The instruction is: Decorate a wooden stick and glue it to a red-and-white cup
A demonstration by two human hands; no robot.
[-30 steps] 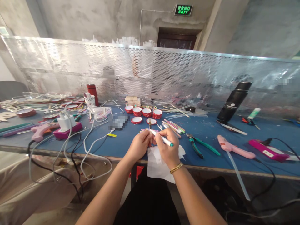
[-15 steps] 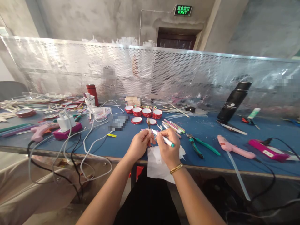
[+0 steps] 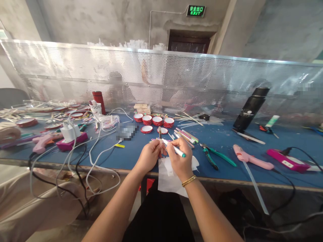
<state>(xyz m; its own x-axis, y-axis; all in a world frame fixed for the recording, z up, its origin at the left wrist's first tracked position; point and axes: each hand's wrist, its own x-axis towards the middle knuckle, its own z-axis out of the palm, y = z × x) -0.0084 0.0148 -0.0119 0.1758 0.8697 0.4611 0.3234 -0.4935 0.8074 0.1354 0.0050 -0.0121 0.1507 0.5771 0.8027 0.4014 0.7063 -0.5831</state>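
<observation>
My left hand (image 3: pixel 150 155) pinches a small flat wooden stick (image 3: pixel 159 133) near the table's front edge; its upper part looks brown. In my right hand (image 3: pixel 181 155) is a white marker pen (image 3: pixel 178 150) with a teal end, held in a writing grip. The pen's tip side points at the stick, but whether it touches I cannot tell. Under my right hand lies white paper (image 3: pixel 165 177), hanging over the edge. Just beyond my hands sit a red-rimmed round piece (image 3: pixel 162 130) and several loose markers (image 3: pixel 187 135).
Teal-handled pliers (image 3: pixel 214 157), a pink glue gun (image 3: pixel 252 158) and a magenta power strip (image 3: pixel 287 160) lie to the right. A black flask (image 3: pixel 251 109) leans behind them. White cables (image 3: pixel 93 161) loop at left. Another person's hand (image 3: pixel 10 135) is at the far left.
Another person's hand has come into view at the far left edge. The marker pen and my right hand have shifted very slightly; my left hand keeps its hold on the stick.
</observation>
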